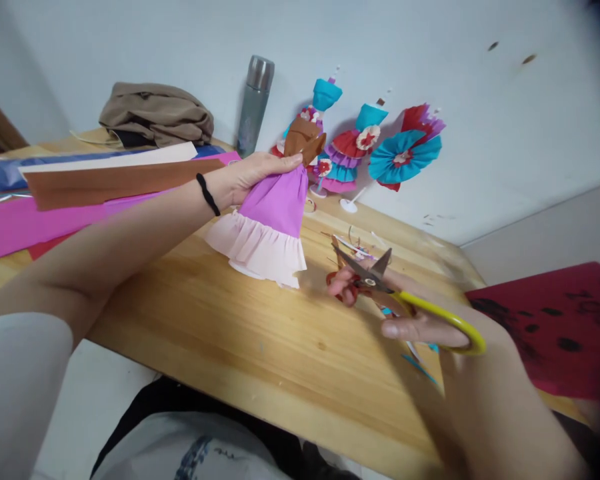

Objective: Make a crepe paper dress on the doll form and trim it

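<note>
My left hand [260, 175] is closed round the waist of a small paper dress [279, 200]. The dress has a brown top, a purple skirt and a pale pink ruffle along its hem, and it tilts a little above the table. In my right hand [405, 327] is a pair of scissors [380, 280] with yellow handles. Their blades are parted and point up and to the left, apart from the dress. My thumb sits in one handle loop, and the fingers are partly hidden behind the other.
Decorated paper dresses on stands [371, 120] line the wall, beside a grey thermos [255, 107]. Coloured paper sheets [125, 177] and a brown cloth [155, 113] lie at left. Paper scraps [357, 248] are scattered beyond the scissors. A red printed bag [555, 320] is at right.
</note>
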A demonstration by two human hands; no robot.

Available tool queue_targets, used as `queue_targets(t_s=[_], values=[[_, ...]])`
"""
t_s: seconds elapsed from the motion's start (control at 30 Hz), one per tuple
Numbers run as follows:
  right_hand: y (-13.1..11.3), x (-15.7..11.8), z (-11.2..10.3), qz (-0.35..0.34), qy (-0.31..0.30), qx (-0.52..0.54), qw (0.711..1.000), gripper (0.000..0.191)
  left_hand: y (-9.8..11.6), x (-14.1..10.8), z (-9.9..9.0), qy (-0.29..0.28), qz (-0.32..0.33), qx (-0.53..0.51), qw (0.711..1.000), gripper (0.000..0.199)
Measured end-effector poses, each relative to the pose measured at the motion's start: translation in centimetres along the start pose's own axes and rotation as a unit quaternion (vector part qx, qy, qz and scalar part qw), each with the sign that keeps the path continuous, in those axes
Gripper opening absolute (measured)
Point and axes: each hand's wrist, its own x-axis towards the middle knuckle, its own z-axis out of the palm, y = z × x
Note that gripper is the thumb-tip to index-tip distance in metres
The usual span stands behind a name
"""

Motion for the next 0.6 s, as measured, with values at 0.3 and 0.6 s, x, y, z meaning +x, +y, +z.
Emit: queue_targets(t_s=[0.3, 0.6], values=[[-1.7, 1.7, 1.3, 0.026, 0.008, 0.010, 1.000, 0.052, 0.5, 0.3, 0.1, 0.034, 0.030, 0.033, 0.998, 0.023], [-0.5, 2.3, 0.4, 0.067, -0.024, 0.016, 0.997, 0.050, 0.4, -0.2, 1.5, 0.047, -0.009, 0.013, 0.999, 0.029]])
